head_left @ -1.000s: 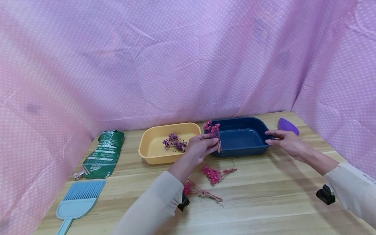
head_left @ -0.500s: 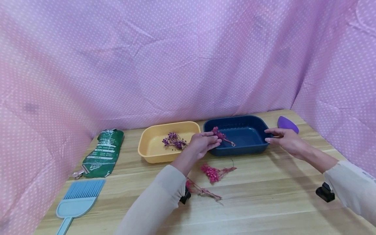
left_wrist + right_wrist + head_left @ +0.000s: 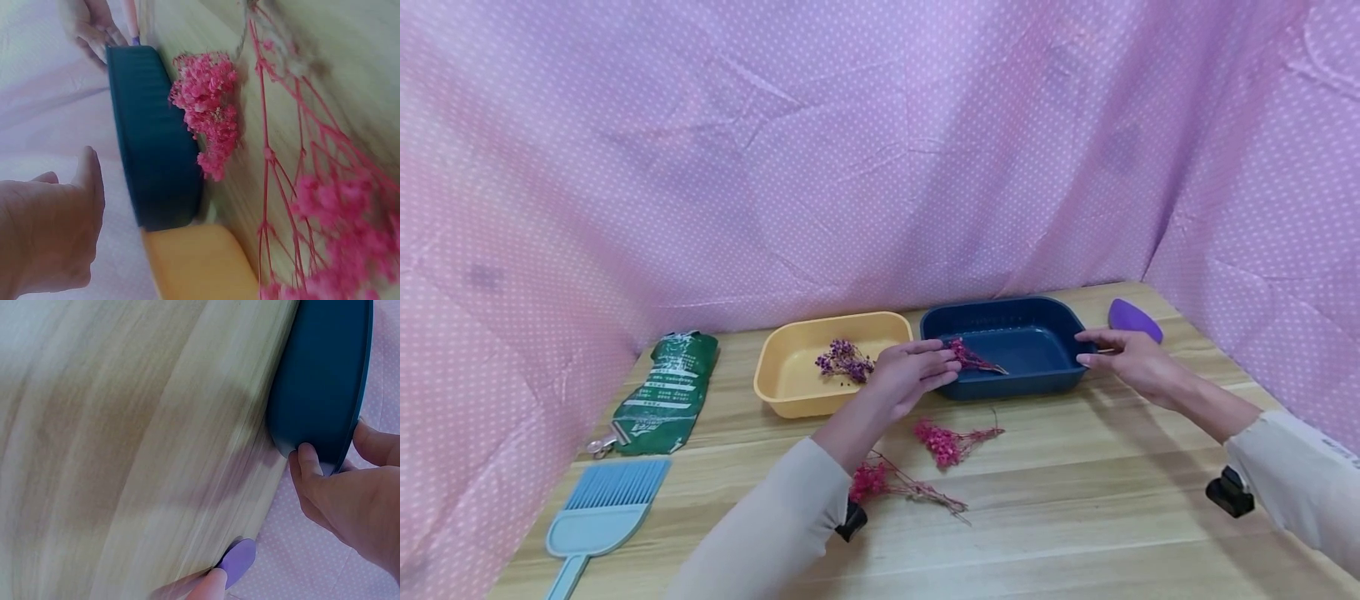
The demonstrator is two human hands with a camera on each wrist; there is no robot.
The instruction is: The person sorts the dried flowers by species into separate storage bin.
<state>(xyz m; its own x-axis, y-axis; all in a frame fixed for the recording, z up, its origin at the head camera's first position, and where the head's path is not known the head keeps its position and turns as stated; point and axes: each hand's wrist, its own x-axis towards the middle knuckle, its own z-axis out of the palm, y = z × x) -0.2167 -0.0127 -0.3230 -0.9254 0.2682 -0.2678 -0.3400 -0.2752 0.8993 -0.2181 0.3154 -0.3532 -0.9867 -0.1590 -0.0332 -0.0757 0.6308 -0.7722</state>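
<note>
My left hand (image 3: 910, 375), fingers straight and together, hovers at the left end of a dark blue plastic basin (image 3: 1037, 346), holding nothing. In the left wrist view that hand (image 3: 56, 231) is apart from the basin. A small tied bunch of pink dried flowers (image 3: 976, 358) lies inside the basin, its heads partly behind my left fingertips. With thumb at the rim and fingers against the outer wall, my right hand (image 3: 350, 494) holds the basin's right end. Two more pink dried flower bunches, a nearer one (image 3: 913, 487) and a farther one (image 3: 946, 443), lie on the table in front.
Left of the basin stands a yellow basin (image 3: 775, 379) with purple dried flowers (image 3: 844, 361) in it. At far left lie a clipped green bag (image 3: 668, 396) and a light blue brush (image 3: 598, 525). A purple flat-headed tool (image 3: 1135, 320) lies beyond my right hand. Pink cloth (image 3: 850, 167) hangs behind.
My left hand has let go of the pink flower bunch, which went from upright at the basin's left rim to lying inside. The left fingers have straightened. My right hand stays on the basin.
</note>
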